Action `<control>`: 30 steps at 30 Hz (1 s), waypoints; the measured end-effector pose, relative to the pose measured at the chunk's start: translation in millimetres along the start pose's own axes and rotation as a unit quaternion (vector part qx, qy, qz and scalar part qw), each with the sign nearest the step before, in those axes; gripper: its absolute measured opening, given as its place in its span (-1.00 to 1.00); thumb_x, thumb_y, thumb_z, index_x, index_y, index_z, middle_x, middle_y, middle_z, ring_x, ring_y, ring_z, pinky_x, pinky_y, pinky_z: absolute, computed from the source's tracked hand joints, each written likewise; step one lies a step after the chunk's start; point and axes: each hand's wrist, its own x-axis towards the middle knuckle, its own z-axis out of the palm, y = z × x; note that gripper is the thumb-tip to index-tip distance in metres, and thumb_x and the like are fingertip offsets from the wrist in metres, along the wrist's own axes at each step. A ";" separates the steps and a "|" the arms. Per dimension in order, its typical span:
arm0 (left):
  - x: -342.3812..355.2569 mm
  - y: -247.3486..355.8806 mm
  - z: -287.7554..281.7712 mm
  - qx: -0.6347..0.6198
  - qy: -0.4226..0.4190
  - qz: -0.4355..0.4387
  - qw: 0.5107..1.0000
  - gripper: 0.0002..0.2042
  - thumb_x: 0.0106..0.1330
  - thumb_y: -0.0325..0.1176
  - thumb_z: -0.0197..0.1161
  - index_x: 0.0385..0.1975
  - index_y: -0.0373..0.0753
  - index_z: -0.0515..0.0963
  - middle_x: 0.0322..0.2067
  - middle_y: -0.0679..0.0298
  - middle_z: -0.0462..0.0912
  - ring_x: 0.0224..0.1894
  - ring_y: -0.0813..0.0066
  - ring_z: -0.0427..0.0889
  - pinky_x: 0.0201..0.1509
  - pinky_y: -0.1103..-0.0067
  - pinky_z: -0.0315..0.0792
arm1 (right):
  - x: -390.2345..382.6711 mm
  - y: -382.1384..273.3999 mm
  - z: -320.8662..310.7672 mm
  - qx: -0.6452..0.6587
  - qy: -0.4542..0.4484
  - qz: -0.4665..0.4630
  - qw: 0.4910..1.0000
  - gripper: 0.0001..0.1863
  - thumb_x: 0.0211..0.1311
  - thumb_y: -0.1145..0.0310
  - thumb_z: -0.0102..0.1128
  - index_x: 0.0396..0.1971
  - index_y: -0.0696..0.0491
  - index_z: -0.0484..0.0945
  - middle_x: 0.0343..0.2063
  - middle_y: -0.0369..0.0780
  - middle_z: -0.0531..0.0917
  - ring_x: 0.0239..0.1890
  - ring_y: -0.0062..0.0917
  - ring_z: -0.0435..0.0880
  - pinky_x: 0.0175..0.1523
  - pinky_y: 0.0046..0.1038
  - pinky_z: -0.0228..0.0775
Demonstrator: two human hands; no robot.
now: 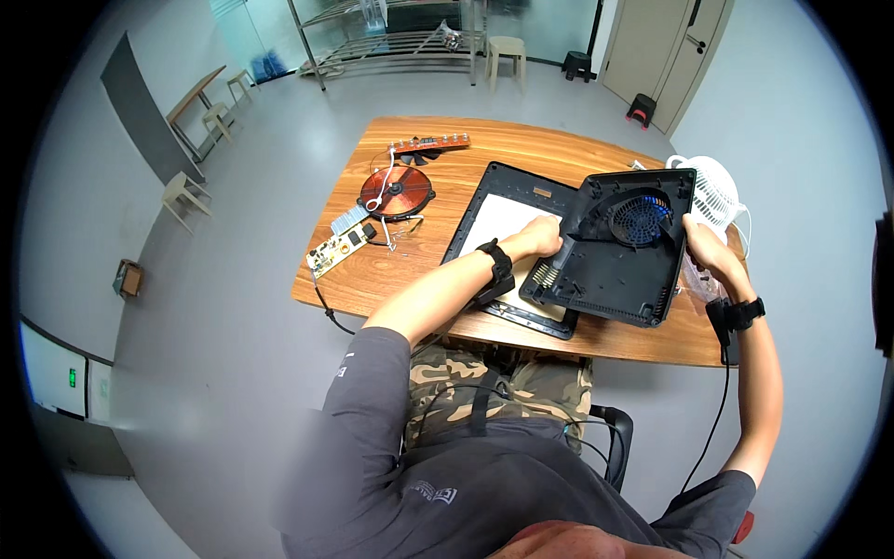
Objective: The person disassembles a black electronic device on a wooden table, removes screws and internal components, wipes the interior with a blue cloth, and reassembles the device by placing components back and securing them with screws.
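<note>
A black plastic housing (619, 270) with a round grille, open side up, is raised at a tilt over the right of the table. My right hand (708, 247) grips its right edge. My left hand (540, 238) is closed at its left edge, with the fingertips partly hidden. Beneath it lies a black frame panel (475, 197) with a pale inner sheet (499, 221). To the left are a copper coil disc (396, 189), a cream circuit board (340, 250), a finned heatsink (349, 220), an orange control board (428, 143) and a black fan (421, 157).
The wooden table (559, 140) holds a white fan (715, 186) and a clear bag (698, 282) at the right. A chair armrest (617, 429) is beside me. Beyond stand stools (506, 51), a metal rack (391, 42) and a door (652, 56).
</note>
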 end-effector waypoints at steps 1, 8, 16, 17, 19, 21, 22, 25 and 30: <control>2.1 -6.1 1.2 -0.005 0.005 0.001 1.000 -0.62 0.32 -0.23 0.28 -0.11 -0.50 0.60 -0.17 -0.26 0.68 -0.04 -0.12 0.69 0.07 0.23 0.54 | 0.8 0.8 0.4 -0.007 0.003 -0.005 1.000 -0.33 0.44 -0.12 -0.35 -0.53 0.20 0.45 -0.68 -0.24 0.44 -0.70 -0.51 0.35 -0.56 -0.37 0.23; -23.5 -36.1 -50.4 -0.058 0.128 0.047 0.989 -0.77 0.18 -0.27 0.30 -0.38 -0.35 0.56 -0.37 -0.10 0.69 -0.21 -0.07 0.71 -0.10 0.22 0.55 | -3.1 17.0 15.6 0.003 0.024 -0.078 0.997 -0.40 0.48 0.03 -0.26 -0.52 0.28 0.46 -0.65 -0.20 0.47 -0.61 -0.49 0.44 -0.44 -0.31 0.31; -80.2 -117.2 -101.5 0.041 0.166 -0.006 0.985 -0.75 0.20 -0.29 0.26 -0.41 -0.41 0.51 -0.43 -0.15 0.66 -0.24 -0.16 0.69 -0.15 0.16 0.52 | 44.4 -26.5 121.5 -0.039 -0.024 -0.201 0.979 -0.44 0.39 0.09 -0.05 -0.41 0.40 0.57 -0.48 0.22 0.62 -0.34 -0.03 0.69 -0.15 -0.08 0.45; -83.2 -128.5 -99.5 0.046 0.165 -0.018 0.985 -0.75 0.19 -0.29 0.25 -0.42 -0.42 0.51 -0.44 -0.16 0.65 -0.24 -0.17 0.69 -0.15 0.16 0.52 | 53.3 -26.7 131.7 -0.043 -0.039 -0.196 0.979 -0.44 0.37 0.08 -0.03 -0.38 0.40 0.59 -0.43 0.22 0.65 -0.30 0.01 0.70 -0.12 -0.08 0.47; -92.4 -137.5 -95.4 0.020 0.169 -0.041 0.985 -0.76 0.17 -0.30 0.27 -0.41 -0.42 0.51 -0.42 -0.16 0.65 -0.24 -0.17 0.68 -0.14 0.17 0.52 | 52.4 -44.5 138.1 -0.085 -0.085 -0.169 0.978 -0.42 0.34 0.05 -0.01 -0.36 0.40 0.60 -0.41 0.23 0.66 -0.27 0.03 0.70 -0.10 -0.09 0.48; -92.8 -145.3 -86.9 0.006 0.164 -0.049 0.985 -0.76 0.17 -0.30 0.27 -0.42 -0.41 0.51 -0.41 -0.16 0.66 -0.24 -0.17 0.68 -0.13 0.18 0.52 | 59.3 -33.7 150.3 -0.078 -0.073 -0.165 0.980 -0.45 0.36 0.08 0.00 -0.40 0.40 0.57 -0.51 0.14 0.64 -0.38 -0.11 0.70 -0.18 -0.12 0.48; -92.8 -143.0 -83.4 0.012 0.162 -0.048 0.986 -0.76 0.18 -0.31 0.28 -0.39 -0.41 0.51 -0.40 -0.15 0.66 -0.24 -0.17 0.68 -0.13 0.19 0.53 | 62.6 -27.7 156.4 -0.076 -0.066 -0.162 0.982 -0.46 0.37 0.10 0.01 -0.41 0.40 0.56 -0.56 0.09 0.63 -0.43 -0.17 0.69 -0.22 -0.13 0.48; -98.2 -136.5 -79.2 -0.007 0.165 -0.051 0.985 -0.76 0.19 -0.32 0.27 -0.36 -0.41 0.50 -0.40 -0.14 0.66 -0.24 -0.16 0.68 -0.12 0.20 0.53 | 61.8 -24.8 165.9 -0.046 -0.060 -0.145 0.986 -0.51 0.38 0.14 0.01 -0.39 0.38 0.57 -0.54 0.03 0.67 -0.43 -0.25 0.72 -0.29 -0.20 0.55; -97.3 -131.5 -83.5 -0.007 0.120 -0.073 0.990 -0.73 0.24 -0.31 0.25 -0.21 -0.40 0.50 -0.22 -0.20 0.69 -0.06 -0.17 0.67 0.06 0.17 0.51 | 64.0 -13.4 171.6 0.067 -0.091 -0.095 0.989 -0.51 0.37 0.14 0.05 -0.35 0.38 0.61 -0.47 -0.01 0.71 -0.44 -0.28 0.76 -0.33 -0.27 0.67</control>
